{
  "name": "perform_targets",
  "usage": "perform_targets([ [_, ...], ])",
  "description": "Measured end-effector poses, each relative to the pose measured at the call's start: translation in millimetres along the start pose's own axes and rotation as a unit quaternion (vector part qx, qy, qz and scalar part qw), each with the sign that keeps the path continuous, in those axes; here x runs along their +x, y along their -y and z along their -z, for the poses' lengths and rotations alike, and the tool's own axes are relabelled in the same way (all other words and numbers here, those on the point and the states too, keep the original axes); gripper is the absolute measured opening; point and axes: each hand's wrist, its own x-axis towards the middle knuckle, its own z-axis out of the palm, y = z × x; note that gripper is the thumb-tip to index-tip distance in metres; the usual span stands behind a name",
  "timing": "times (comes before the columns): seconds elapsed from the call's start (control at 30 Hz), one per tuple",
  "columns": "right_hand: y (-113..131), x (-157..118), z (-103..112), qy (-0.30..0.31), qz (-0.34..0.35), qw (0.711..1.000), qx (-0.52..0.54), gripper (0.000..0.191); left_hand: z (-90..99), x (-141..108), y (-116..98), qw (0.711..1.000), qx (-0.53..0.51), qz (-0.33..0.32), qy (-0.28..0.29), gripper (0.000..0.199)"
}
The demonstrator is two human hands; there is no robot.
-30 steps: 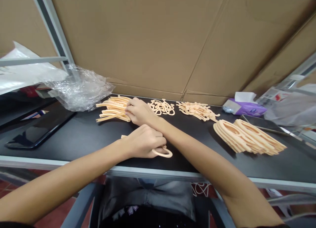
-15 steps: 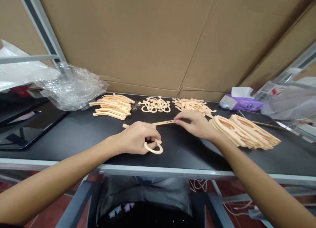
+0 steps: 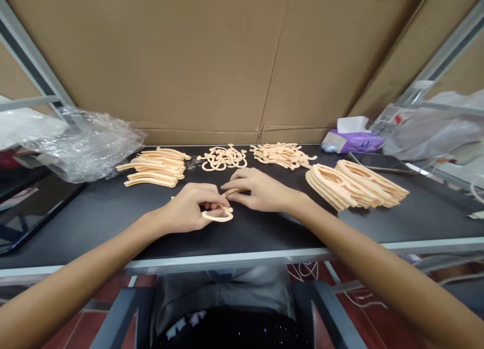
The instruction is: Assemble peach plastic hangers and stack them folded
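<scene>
My left hand [image 3: 194, 208] is closed, and a cream-coloured curved hook piece [image 3: 222, 218] sticks out below its fingertips. Close beside it, my right hand [image 3: 260, 190] is closed on a thin strip [image 3: 235, 191] of the same colour. This strip runs towards the left fingers, which hide its middle; a small tip shows on the far side of the left hand. Whether the hook piece touches the strip cannot be made out. Behind the hands lie a heap of curved hook pieces [image 3: 223, 158] and a pile of small slender pieces [image 3: 282, 155].
Long curved strips [image 3: 157, 167] are stacked at the left, and flat pieces with oval openings [image 3: 351, 182] at the right. Crumpled clear plastic [image 3: 94, 144], a dark tablet-like device [image 3: 34, 208], a purple tissue pack [image 3: 351, 139] and a phone [image 3: 380, 162] line the black table [image 3: 264, 238].
My right hand has moved left along the strip, close to my left hand, and the strip now bends up between them. The view has shifted a little too.
</scene>
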Motion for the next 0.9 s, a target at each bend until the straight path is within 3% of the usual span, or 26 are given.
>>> perform_targets([
  [0.13, -4.6, 11.7, -6.0, 0.037, -0.014, 0.999, -0.017, 0.022, -3.1, 2.4, 0.5, 0.997, -0.022, 0.058, -0.040, 0.016],
  [0.23, -8.7, 11.9, -2.1, 0.021, -0.055, 0.998, 0.002, 0.022, -3.5, 4.3, 2.2, 0.995, -0.025, 0.072, -0.064, 0.017],
  [0.37, -7.0, 2.6, 10.6, -0.001, -0.138, 0.987, 0.083, 0.019, -4.1, 4.6, 8.7, 0.992, -0.004, 0.078, -0.098, 0.017],
  [0.47, -2.0, -2.5, 18.4, 0.047, -0.190, 0.965, 0.173, 0.021, -4.1, 4.0, 15.4, 0.987, -0.006, 0.093, -0.128, 0.018],
  [0.6, 3.9, -2.7, 20.8, 0.079, -0.208, 0.942, 0.250, 0.025, -2.0, 4.2, 19.6, 0.983, -0.012, 0.079, -0.167, 0.016],
  [0.9, 7.9, -4.1, 18.8, 0.094, -0.196, 0.935, 0.281, 0.024, -1.6, 2.3, 15.2, 0.990, -0.025, 0.033, -0.137, 0.012],
])
